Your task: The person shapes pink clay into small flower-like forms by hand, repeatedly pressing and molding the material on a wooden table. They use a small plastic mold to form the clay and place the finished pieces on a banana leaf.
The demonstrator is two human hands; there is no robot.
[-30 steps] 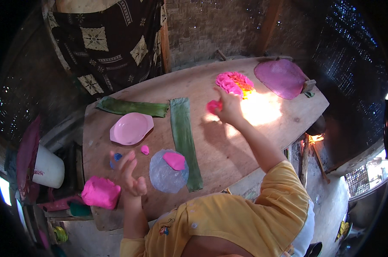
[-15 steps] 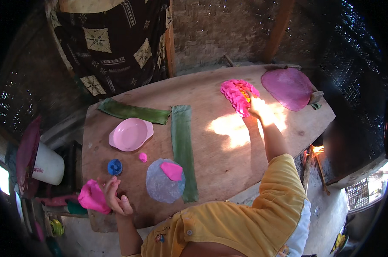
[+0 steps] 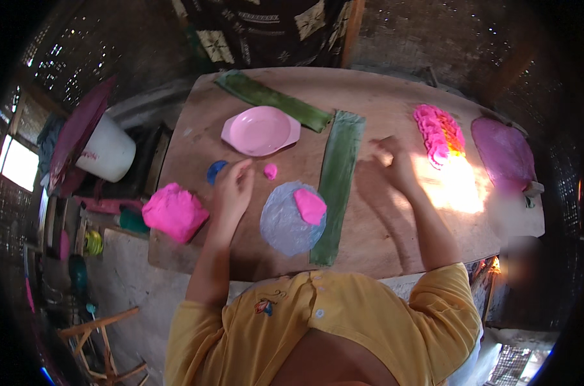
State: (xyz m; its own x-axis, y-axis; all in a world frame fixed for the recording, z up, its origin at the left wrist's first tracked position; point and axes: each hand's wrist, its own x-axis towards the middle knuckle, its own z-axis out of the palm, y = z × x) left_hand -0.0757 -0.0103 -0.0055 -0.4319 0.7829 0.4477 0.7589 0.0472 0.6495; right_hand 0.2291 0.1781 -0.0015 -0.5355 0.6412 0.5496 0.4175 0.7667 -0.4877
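Observation:
My left hand (image 3: 234, 186) hovers beside a small round blue container (image 3: 216, 172), partly covering it; its fingers are loosely bent, with nothing visible in them. Left of that wrist lies a big lump of bright pink dough (image 3: 175, 212). A small pink dough ball (image 3: 271, 172) sits just right of my left fingers. On a round translucent plastic sheet (image 3: 285, 228) rests a flattish pink dough piece (image 3: 310, 206). My right hand (image 3: 394, 161) is above the table, right of a long green leaf strip (image 3: 340, 186), fingers apart and empty.
A pink oval dish (image 3: 260, 130) stands behind the dough ball, near a second leaf strip (image 3: 273, 100). Overlapping pink and orange pieces (image 3: 439, 134) lie at the right, beside a purplish round sheet (image 3: 503, 153). A fire (image 3: 495, 265) burns past the table's right edge; a white bucket (image 3: 110, 151) stands left.
My right hand has left the overlapping pink and orange pieces and come back toward the middle. My left hand has moved from beside the large dough lump to the blue container. The view has shifted.

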